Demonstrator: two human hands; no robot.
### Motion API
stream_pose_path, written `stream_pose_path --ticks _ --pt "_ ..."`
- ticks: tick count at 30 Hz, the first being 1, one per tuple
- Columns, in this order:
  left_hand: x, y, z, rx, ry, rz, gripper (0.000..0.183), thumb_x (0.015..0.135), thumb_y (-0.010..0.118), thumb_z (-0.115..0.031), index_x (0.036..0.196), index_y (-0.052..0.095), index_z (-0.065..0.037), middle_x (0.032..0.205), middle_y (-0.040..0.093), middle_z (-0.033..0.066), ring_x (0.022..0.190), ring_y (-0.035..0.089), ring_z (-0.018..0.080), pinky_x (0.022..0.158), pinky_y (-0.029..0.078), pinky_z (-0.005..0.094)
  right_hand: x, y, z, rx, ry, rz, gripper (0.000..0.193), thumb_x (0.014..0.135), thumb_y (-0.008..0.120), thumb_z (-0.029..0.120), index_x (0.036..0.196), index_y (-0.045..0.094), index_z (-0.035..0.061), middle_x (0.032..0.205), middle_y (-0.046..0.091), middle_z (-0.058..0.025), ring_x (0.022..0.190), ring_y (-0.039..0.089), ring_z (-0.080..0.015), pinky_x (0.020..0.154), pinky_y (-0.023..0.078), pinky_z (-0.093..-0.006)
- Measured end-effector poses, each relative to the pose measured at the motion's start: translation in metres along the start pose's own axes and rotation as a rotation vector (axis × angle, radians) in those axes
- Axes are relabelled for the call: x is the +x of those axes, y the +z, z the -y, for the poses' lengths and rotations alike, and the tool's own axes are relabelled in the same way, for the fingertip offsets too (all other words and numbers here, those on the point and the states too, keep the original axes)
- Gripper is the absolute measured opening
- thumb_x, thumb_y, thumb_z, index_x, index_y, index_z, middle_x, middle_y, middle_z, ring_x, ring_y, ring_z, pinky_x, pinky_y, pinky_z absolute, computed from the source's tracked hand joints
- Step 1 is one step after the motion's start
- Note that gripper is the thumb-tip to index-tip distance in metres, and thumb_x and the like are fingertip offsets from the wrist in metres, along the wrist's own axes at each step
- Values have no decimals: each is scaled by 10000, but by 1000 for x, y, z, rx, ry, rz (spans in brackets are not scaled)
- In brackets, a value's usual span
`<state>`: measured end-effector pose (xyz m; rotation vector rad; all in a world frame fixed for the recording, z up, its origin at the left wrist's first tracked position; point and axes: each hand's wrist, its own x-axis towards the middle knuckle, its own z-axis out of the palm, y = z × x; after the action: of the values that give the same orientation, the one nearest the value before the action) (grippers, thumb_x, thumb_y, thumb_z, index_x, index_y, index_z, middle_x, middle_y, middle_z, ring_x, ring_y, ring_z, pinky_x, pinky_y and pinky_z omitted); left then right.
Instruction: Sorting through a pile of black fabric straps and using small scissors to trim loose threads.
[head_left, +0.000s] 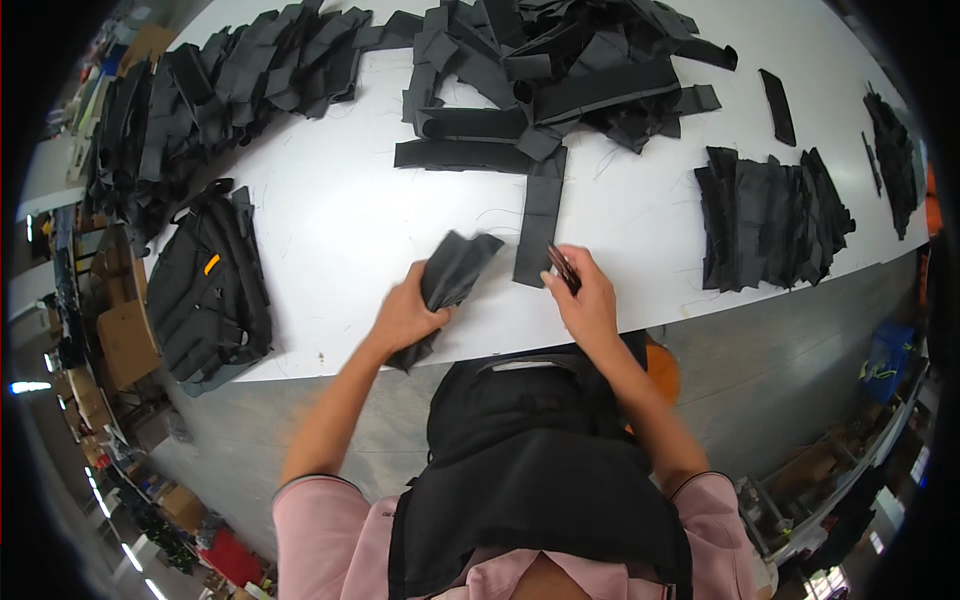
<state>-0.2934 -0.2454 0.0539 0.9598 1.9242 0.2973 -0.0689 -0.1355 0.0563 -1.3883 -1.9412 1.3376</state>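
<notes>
My left hand (407, 312) is closed around a folded dark grey fabric piece (459, 268), which is slightly blurred and held above the table's near edge. In my right hand (585, 300) are small dark thread snips (565, 269), gripped between thumb and fingers. Just beside the snips lies the near end of a dark fabric strip (538, 225) that runs back toward a heap of strips (600, 90). Whether the snips touch that strip, I cannot tell.
On the white table (330, 220) lie a long row of dark fabric pieces (240, 85) at far left, a black backpack (210, 285) at left, a stack of pieces (770, 220) at right and a single strip (776, 107). Loose threads are scattered about. Against my body is a black apron (540, 480).
</notes>
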Motion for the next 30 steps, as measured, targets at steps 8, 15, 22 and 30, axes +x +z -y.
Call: stream_pose_path --ticks 8,15,22,30 --pt "-59 26 20 -1211 -218 8 449 730 638 -153 1111 459 5 911 608 121 775 598 175 723 508 301 22 15 26 -599 -428 212 239 770 659 138 981 555 95 907 545 -47 709 592 -235 601 460 -338" --pt "-64 28 18 -1308 -199 -62 467 723 643 -169 1119 463 0 924 612 136 784 598 184 728 502 309 41 22 49 -496 -644 169 185 752 643 93 910 547 87 832 518 -60 675 590 -234 604 447 -354" --pt "-72 30 -13 -300 131 61 624 663 702 -205 1197 455 3 1028 595 120 921 573 243 844 436 324 55 11 58 1 -189 48 296 740 680 154 1001 556 90 927 591 -85 733 603 -253 621 467 -342" --pt "-43 42 -13 -1330 -158 157 363 781 581 -190 1054 498 35 875 609 132 752 601 174 660 506 288 10 4 -6 -177 -47 -30 333 770 669 158 1066 532 90 904 582 -78 722 597 -236 625 465 -328"
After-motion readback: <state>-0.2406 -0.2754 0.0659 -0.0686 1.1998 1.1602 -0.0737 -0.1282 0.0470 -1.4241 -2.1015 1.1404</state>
